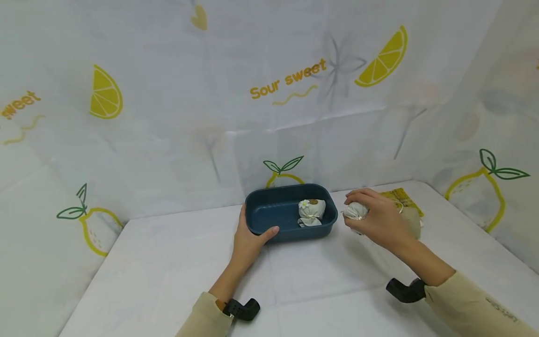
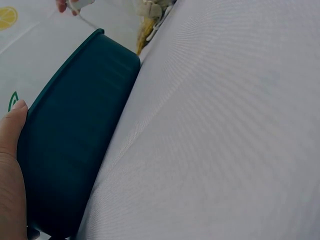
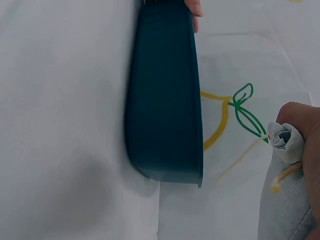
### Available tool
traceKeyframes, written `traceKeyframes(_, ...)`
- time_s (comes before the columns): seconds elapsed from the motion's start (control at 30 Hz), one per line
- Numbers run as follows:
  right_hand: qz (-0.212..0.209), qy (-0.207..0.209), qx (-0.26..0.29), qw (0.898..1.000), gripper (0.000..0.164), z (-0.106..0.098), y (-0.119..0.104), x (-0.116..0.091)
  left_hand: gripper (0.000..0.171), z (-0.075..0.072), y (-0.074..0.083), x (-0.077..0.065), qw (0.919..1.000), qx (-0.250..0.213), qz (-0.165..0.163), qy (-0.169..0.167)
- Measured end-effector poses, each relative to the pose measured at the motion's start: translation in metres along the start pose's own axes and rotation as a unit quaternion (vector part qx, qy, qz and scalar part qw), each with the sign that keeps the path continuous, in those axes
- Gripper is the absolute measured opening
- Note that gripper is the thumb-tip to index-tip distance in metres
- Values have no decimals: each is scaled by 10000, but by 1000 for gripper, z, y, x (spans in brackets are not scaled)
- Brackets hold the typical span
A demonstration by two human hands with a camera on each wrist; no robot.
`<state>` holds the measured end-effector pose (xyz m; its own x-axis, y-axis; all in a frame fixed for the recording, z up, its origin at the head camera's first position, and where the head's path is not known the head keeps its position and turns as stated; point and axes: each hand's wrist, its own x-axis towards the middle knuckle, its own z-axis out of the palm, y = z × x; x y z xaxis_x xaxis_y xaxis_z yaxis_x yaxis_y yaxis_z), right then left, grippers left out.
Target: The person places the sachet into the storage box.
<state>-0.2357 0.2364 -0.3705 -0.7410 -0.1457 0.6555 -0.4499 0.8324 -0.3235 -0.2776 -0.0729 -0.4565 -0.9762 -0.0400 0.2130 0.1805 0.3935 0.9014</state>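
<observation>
Two hands work over a white-covered table, each holding something. The left hand grasps the near left corner of a dark blue tub, its thumb against the near wall and its other fingers along the left end. The tub stands toward the far edge of the table, near the middle. Inside it, at the right end, lies a white pouch with a tied neck, its gathered end facing the near side; a small white flower and a brown patch mark its far part. Right of the tub and apart from it, the right hand grips a second pouch between thumb and fingers, holding it above the table. The right wrist view shows this pouch's bunched fabric end and a hanging cord. Farther right, partly hidden by the right hand, sit a beige pouch and, on its far side, a yellow patterned item. Behind the table rises a white backdrop printed with lemons and the words "Sour sweet". Both arms wear beige sleeves.
</observation>
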Motion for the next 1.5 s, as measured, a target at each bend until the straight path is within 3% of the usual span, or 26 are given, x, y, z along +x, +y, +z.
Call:
traceKeyframes(0.2, -352, 34, 390, 9986, 31, 18, -11, 21, 114, 0, -1, 1, 10000, 60, 14, 34)
traceKeyframes(0.43, -145, -141, 981, 9950, 25, 41, -23, 41, 114, 0, -3, 0, 10000, -28, 59, 2)
traceKeyframes(0.63, 9, -387, 1120, 9930, 23, 64, -34, 56, 114, 2, -3, 1, 9999, -77, 129, -55)
traceKeyframes(0.87, -432, -708, 1239, 9888, 22, 92, -43, 70, 114, 1, -2, 1, 9999, -122, 90, -33)
traceKeyframes(1.17, -770, -1805, 610, 9787, 23, 125, -49, 74, 114, 3, -5, 2, 9999, -124, 55, -29)
traceKeyframes(1.4, -954, -2742, -8, 9569, 26, 140, -48, 76, 115, 2, -5, 2, 9999, -94, 65, -47)
traceKeyframes(1.5, -1073, -3183, -368, 9412, 27, 143, -50, 79, 114, 1, -4, 3, 9999, -75, 70, -23)
